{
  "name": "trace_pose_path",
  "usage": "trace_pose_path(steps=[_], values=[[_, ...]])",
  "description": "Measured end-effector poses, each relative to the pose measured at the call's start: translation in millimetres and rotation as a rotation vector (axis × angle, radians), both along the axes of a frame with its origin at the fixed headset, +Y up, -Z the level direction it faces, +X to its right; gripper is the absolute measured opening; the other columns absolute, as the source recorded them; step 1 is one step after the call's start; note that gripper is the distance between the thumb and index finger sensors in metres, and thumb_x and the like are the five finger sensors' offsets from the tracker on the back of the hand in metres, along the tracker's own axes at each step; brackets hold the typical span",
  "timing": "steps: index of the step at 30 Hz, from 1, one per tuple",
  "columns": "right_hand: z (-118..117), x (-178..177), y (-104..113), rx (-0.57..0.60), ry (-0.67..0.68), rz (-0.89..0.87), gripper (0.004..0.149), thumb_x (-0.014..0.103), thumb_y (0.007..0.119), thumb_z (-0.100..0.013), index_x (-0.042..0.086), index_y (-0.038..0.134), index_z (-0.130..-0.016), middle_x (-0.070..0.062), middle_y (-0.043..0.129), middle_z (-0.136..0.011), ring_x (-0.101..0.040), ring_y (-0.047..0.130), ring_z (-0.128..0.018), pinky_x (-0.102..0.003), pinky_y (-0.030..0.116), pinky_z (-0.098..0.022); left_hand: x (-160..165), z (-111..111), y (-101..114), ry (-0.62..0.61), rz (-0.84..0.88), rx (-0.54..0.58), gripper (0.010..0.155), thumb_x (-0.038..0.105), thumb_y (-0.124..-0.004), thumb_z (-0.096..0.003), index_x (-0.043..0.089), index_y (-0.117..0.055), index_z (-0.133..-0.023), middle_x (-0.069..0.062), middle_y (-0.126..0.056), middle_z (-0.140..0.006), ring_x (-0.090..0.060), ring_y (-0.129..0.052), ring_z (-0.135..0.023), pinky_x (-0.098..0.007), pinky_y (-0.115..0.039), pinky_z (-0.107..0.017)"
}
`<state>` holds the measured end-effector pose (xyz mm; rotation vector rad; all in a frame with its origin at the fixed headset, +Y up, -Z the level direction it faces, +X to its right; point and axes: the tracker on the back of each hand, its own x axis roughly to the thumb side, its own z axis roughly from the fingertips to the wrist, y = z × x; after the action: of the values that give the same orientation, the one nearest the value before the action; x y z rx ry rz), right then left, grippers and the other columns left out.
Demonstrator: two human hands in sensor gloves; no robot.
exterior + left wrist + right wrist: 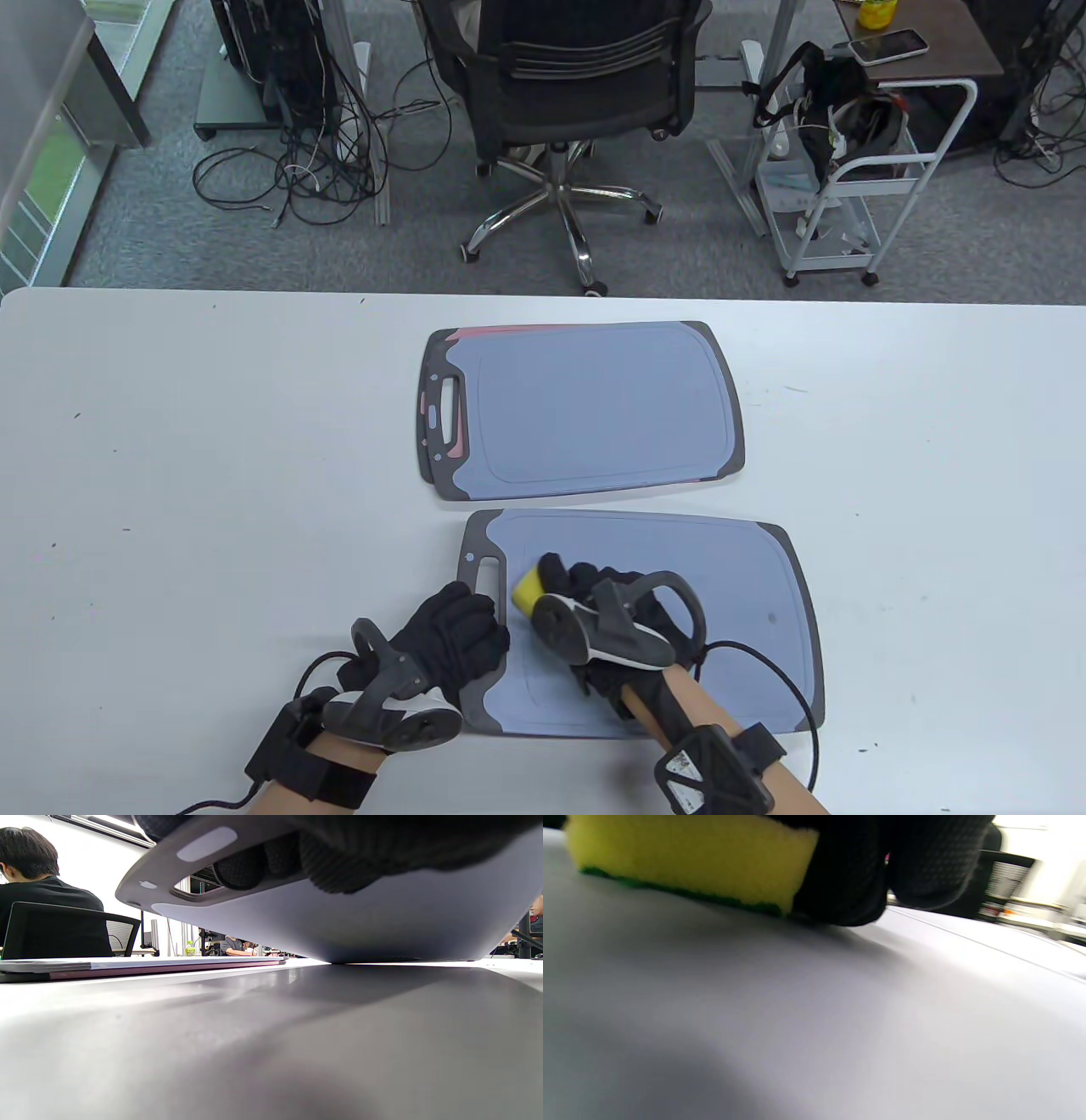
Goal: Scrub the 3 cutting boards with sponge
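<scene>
My left hand (454, 632) grips the handle end of the near cutting board (730, 620), fingers (242, 868) curled under it, lifting that end off the table (170, 475). My right hand (607, 611) clamps the yellow sponge (530, 592), green side (683, 893) pressed on this board's surface. Beyond, two stacked boards (585, 407) lie flat, the pink-edged one underneath.
</scene>
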<state>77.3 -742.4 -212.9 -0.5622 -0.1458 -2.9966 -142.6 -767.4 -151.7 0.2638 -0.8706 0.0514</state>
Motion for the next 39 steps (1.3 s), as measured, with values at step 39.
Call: trace_pose_path(steps=[39], values=[[17.5,192.7,-34.5,-0.032,-0.564,-0.002,0.07,0.051,0.066,-0.047,0.005,0.062,-0.1,-0.015,0.083,-0.073,-0.022,0.091,-0.047,-0.047,0.079,-0.045,0.8,0.1,0.2,-0.001,0.0,0.0,0.044,0.038,-0.083,-0.0571,0.028,-0.061,-0.093,0.006,-0.073,-0.093,-0.023,-0.074,-0.1,-0.055,-0.058,-0.077]])
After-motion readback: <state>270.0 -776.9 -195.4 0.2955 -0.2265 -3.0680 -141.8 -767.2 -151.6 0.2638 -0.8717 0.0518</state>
